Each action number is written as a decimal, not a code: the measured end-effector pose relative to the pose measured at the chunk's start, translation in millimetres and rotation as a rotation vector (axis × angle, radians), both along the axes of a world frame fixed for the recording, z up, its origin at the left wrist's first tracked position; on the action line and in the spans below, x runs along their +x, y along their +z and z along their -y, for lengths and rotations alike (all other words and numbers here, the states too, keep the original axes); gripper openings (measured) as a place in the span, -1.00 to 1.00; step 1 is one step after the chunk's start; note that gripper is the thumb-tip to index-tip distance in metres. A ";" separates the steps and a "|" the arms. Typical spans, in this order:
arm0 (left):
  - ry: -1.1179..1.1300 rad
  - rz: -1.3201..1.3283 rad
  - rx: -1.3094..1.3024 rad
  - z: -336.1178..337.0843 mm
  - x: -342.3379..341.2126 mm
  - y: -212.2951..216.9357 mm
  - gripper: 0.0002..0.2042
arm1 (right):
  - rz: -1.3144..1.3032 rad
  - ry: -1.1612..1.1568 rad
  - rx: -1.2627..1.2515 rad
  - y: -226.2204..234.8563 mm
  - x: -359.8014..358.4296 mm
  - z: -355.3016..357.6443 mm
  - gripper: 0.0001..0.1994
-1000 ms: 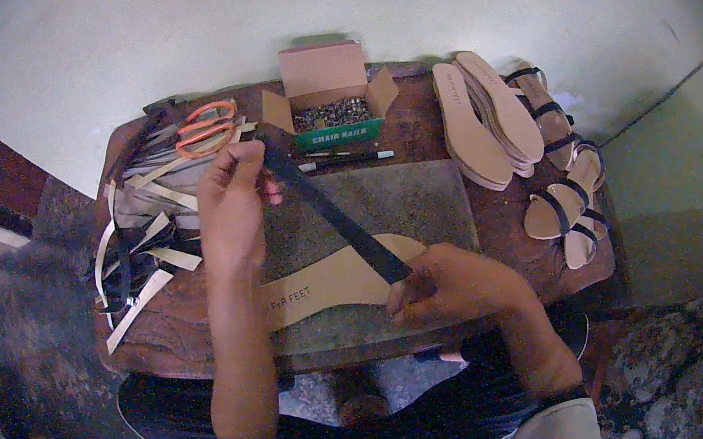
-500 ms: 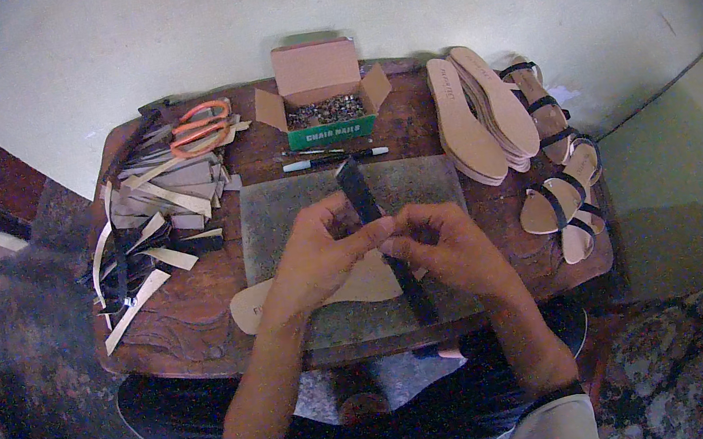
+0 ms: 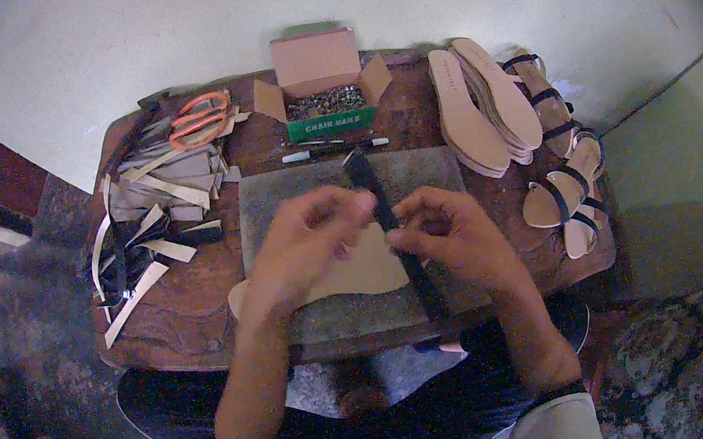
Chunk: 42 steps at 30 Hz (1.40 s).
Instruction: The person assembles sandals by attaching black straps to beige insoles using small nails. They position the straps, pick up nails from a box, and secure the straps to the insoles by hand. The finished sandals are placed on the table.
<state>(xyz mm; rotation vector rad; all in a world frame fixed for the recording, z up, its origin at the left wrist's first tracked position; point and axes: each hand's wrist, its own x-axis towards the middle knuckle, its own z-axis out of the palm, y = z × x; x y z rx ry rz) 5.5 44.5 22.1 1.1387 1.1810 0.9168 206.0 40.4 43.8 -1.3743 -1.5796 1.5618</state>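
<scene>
A long, straight black strip (image 3: 381, 205) with a paler tip slants across the mat; its exact kind is unclear. My right hand (image 3: 455, 235) is closed, thumb and finger pinching at the strip's right edge near its middle. On the other side, my left hand (image 3: 313, 239) has curled fingers smeared by motion, their tips close to the strip; whether they grip anything does not show. Beneath my left hand and the strip lies a beige sandal sole (image 3: 360, 273), partly covered, on a grey mat (image 3: 273, 186).
Behind the mat are a pen (image 3: 333, 150) and an open green box of small nails (image 3: 327, 113). Orange-handled scissors (image 3: 200, 119) rest on cut strips (image 3: 167, 189) at left, near black and cream straps (image 3: 138, 262). Stacked soles (image 3: 481, 107) and strapped sandals (image 3: 563, 190) fill the right side.
My left hand has drawn back to the left from my right fingers, which it met before. The strip has shifted slightly right. My view has tilted a little.
</scene>
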 end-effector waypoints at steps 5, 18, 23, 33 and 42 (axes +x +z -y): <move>-0.017 0.136 -0.095 5.1 16.0 -1.9 -0.78 | -0.030 -0.009 0.265 -9.6 -2.6 2.6 -0.73; -0.123 -0.171 0.065 7.5 18.9 -18.1 -0.73 | 0.321 0.040 0.675 -32.0 19.1 -22.1 -0.76; -0.065 -0.934 0.583 29.1 18.0 -22.5 -0.69 | 0.131 -0.058 0.417 -36.8 23.5 -30.2 -0.83; -0.109 -0.659 0.472 24.9 13.8 -12.9 -0.65 | -0.056 -0.064 0.413 -51.1 13.1 -33.8 -0.83; -0.155 -0.666 0.445 16.9 9.6 -13.6 -0.69 | -0.082 0.062 0.228 -47.6 13.9 -31.7 -0.77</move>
